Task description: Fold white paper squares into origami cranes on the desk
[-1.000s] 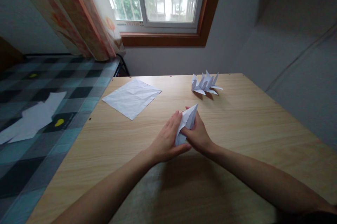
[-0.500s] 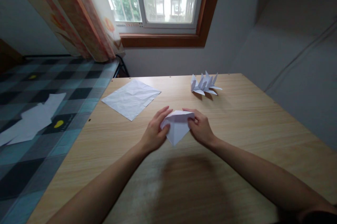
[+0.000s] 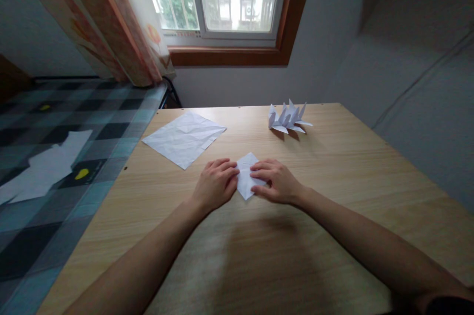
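Observation:
A small white sheet of folded paper (image 3: 245, 180) lies on the table as a diamond, one corner towards me. At its left edge rests my left hand (image 3: 217, 181), fingers stretched out over the edge and the thumb close below them. My right hand (image 3: 278, 180) lies over the right side of the paper with its fingers flat and slightly apart, hiding that corner. The fingers of both hands press down on the paper rather than lifting it.
A large creased white sheet (image 3: 185, 139) lies at the back left of the wooden table (image 3: 177, 265). Several pointed folded paper pieces (image 3: 289, 118) stand joined at the back right. More white paper (image 3: 48, 172) lies on the checked cloth (image 3: 33, 246) to the left.
The folded paper has gone from being held up between both hands to lying flat as a diamond. Both hands have loosened their pinch and flattened onto it.

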The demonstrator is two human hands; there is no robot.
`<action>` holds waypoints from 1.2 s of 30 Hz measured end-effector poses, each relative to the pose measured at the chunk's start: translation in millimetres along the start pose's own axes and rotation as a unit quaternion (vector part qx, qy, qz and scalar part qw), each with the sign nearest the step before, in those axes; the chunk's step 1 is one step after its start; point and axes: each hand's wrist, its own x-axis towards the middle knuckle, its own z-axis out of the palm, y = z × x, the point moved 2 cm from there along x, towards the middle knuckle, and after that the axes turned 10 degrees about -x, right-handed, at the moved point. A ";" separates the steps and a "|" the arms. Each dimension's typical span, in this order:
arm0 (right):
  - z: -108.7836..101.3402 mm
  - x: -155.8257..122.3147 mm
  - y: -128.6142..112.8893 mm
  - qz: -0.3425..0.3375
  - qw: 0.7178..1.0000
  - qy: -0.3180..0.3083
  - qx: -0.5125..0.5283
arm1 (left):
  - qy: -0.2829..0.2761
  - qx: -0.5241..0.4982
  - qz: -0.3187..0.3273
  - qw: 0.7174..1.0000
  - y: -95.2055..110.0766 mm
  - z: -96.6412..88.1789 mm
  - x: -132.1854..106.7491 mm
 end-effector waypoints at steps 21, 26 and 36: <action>10.8 -9.4 8.4 0.035 0.977 -0.139 -0.158 | -0.101 0.061 0.060 0.991 24.7 2.1 -3.9; 5.6 -14.0 17.3 0.059 0.970 -0.162 -0.173 | -0.088 0.070 0.060 0.992 26.2 1.0 -4.1; -5.3 -10.1 36.9 0.133 0.946 -0.175 -0.238 | -0.053 0.197 0.107 0.973 31.7 -2.2 -3.8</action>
